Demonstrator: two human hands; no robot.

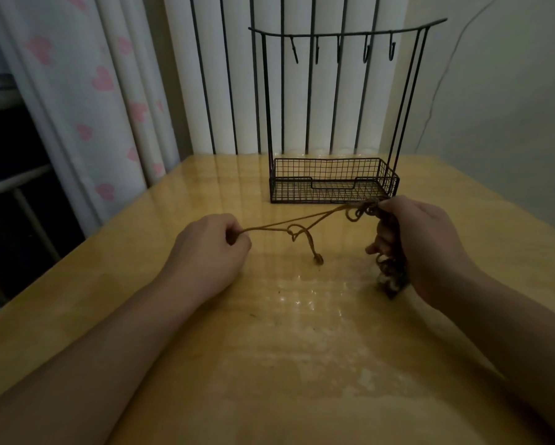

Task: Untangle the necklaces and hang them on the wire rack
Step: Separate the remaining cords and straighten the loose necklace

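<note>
- Brown cord (305,220) runs taut across the middle of the view, strung between two hands above the yellow wooden table (205,364).
- Left hand (210,248), at about 9 o'clock from the centre, has its fingers curled tight into a fist, pinching one end of the cord between thumb and forefinger.
- Right hand (420,239), over at 3 o'clock, clenches too: thumb and forefinger pinch a knotted tangle (364,208) of cord at the top, while the lower fingers (383,242) curl round a dark bunch of necklaces (393,277) that hangs below the palm down to the table.
- From the tangle, two strands of cord run side by side toward the left hand, meeting just before it.
- One small loop twists up midway along the cord, and a single loose tail drops from it, its knotted end (318,259) touching the table.
- How many necklaces sit in the dark bunch, I cannot tell; it is too murky.
- Wire rack (334,181) stands at 12 o'clock, beyond the right hand, black, with a mesh basket at its foot.
- Count the hooks (366,53) on its top bar: five, all bare.
- Behind, at 11 o'clock, a white curtain (102,91) with pink hearts.
</note>
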